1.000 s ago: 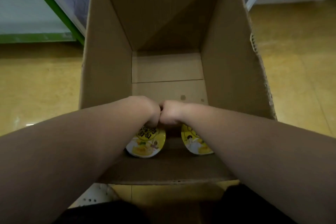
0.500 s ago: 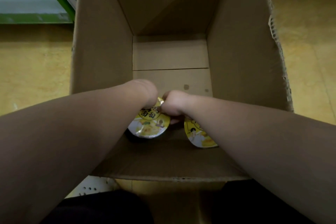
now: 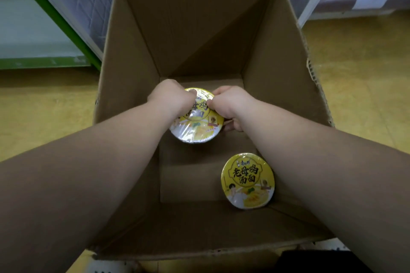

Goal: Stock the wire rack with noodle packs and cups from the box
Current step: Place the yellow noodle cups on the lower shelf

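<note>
One noodle cup (image 3: 196,124) is gripped at its rim by the left hand (image 3: 170,97) and right hand (image 3: 228,106) inside the box (image 3: 133,73), likely for lifting out; another cup (image 3: 248,180) is left on the bottom.

Two yellow-lidded noodle cups (image 3: 197,121) (image 3: 248,180) inside box (image 3: 131,55).

The noodle cup (image 3: 248,180) lying at 5 o'clock in the box carries large black characters on its yellow lid: 老母鸡汤面. A small white brand mark above them is too small to read. The other noodle cup (image 3: 197,124), at 12 o'clock, shows part of the same print, 母鸡 and 面.
</note>
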`<state>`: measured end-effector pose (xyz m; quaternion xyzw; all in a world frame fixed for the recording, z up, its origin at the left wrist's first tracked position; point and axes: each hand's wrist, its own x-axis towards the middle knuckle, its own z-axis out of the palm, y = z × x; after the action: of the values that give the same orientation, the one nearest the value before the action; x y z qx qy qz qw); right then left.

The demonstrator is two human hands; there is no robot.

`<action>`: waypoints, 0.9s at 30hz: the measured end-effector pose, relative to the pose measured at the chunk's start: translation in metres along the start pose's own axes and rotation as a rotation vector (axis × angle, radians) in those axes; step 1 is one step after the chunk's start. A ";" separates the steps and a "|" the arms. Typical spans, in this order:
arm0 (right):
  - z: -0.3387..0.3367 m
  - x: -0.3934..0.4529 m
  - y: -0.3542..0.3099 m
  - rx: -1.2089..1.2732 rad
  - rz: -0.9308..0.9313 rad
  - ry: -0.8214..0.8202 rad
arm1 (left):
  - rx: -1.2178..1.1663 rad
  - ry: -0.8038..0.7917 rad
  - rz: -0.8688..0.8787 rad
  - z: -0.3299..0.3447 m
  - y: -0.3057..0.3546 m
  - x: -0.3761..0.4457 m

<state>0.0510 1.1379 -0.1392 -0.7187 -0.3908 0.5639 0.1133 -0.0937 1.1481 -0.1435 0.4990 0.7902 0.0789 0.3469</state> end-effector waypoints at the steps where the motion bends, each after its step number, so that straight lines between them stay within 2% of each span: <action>1: -0.005 0.000 -0.006 0.036 -0.029 0.020 | -0.169 0.024 -0.020 -0.005 0.002 -0.001; 5: -0.031 -0.011 -0.041 0.188 -0.132 0.074 | -0.779 0.084 -0.037 -0.031 0.021 -0.006; 8: -0.053 -0.025 -0.068 0.303 -0.170 0.081 | -0.989 0.080 0.063 -0.051 0.039 -0.009; 10: -0.065 -0.031 -0.082 0.352 -0.212 0.105 | -1.046 0.075 0.143 -0.061 0.048 -0.012; 15: -0.088 -0.045 -0.111 0.469 -0.316 0.208 | -1.040 0.071 0.502 -0.079 0.070 -0.032; 19: -0.109 -0.059 -0.131 0.608 -0.449 0.303 | -0.796 0.136 0.774 -0.098 0.081 -0.033; 23: -0.131 -0.087 -0.152 0.693 -0.604 0.341 | -0.486 0.238 0.763 -0.127 0.104 -0.050; 27: -0.136 -0.118 -0.168 0.657 -0.783 0.285 | -0.579 0.364 0.821 -0.152 0.129 -0.052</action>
<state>0.0935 1.2065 0.0930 -0.5151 -0.4135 0.4686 0.5866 -0.0808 1.2012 0.0551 0.6292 0.5235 0.5080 0.2684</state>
